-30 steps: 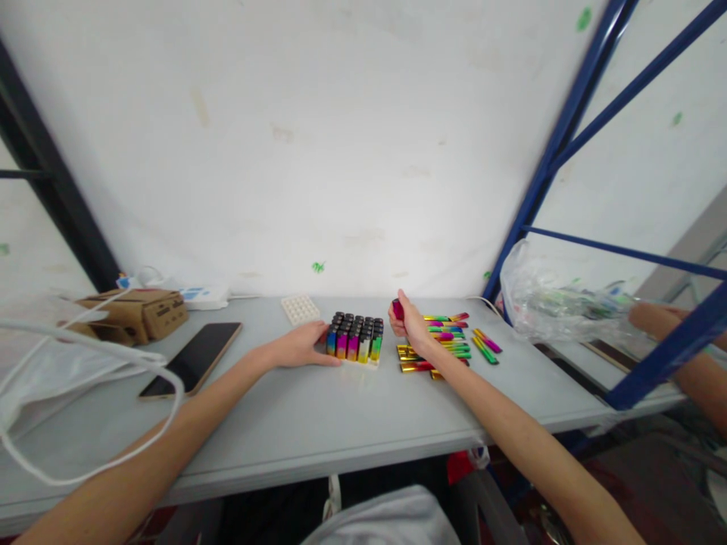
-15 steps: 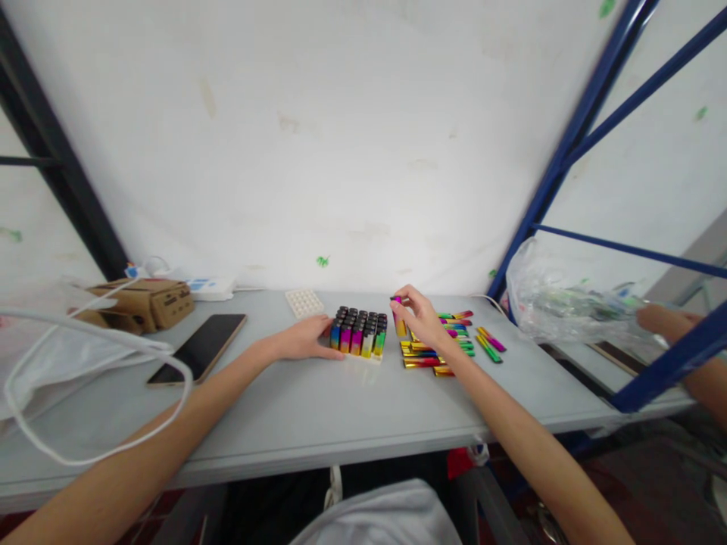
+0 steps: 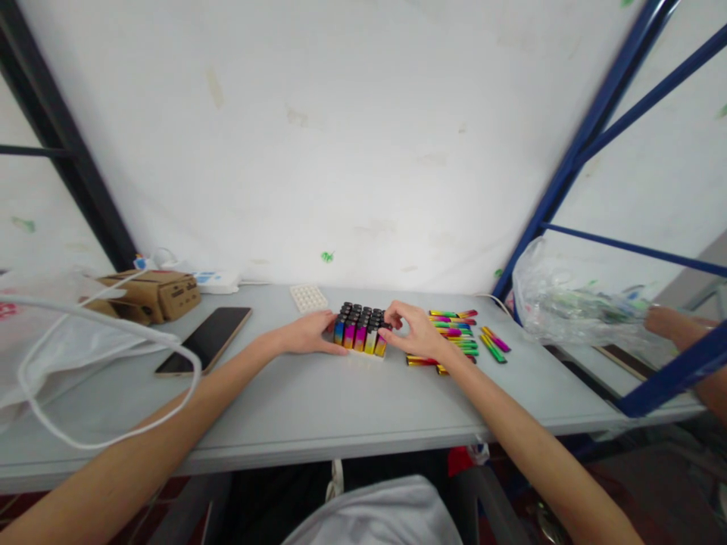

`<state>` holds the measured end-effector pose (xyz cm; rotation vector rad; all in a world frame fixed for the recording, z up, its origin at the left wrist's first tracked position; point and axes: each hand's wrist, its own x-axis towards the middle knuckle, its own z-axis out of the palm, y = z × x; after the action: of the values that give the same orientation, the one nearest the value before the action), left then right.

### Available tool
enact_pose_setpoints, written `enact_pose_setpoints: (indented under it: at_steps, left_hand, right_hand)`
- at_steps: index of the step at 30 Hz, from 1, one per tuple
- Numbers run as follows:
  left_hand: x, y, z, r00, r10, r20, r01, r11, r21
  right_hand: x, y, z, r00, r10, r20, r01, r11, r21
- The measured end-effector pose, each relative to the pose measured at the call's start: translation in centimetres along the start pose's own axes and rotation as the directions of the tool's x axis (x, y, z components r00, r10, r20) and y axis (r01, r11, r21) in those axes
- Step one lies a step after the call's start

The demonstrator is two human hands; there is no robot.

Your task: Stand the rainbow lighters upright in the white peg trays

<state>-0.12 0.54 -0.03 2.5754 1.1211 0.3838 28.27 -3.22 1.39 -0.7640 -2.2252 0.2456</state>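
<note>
Rows of shiny coloured lighters with black tops stand upright, packed together in a low white tray. My left hand grips the left side of this group, thumb at the front corner and fingers behind. At the front right corner, my right hand pinches a lighter by its top, yellow at its lower end. It touches or nearly touches the row; whether it is fully seated cannot be told. Loose lighters lie flat in a pile beside and partly behind my right forearm.
Two lighters lie apart on the right. An empty white grid tray sits near the wall. On the left are a phone, a cardboard box and a white cable. Beyond the blue frame is another person's hand.
My right hand has moved left from above the loose pile to the tray's right corner, carrying a pink-and-yellow lighter. My left hand stays at the tray. The view has shifted slightly.
</note>
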Motion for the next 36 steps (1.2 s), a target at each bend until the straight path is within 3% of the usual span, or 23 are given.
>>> enact_pose_setpoints:
  at_steps: [7,36]
  left_hand:
    - [-0.10,0.02,0.08,1.000,-0.001,-0.029,0.000,1.000,-0.018]
    - [0.02,-0.27,0.09,1.000,0.029,0.000,-0.029,0.998,-0.053]
  right_hand:
    - [-0.03,0.33,-0.34,0.998,-0.070,0.000,0.070,0.997,-0.017]
    - [0.03,-0.07,-0.73,0.994,-0.108,0.030,0.108,0.994,-0.001]
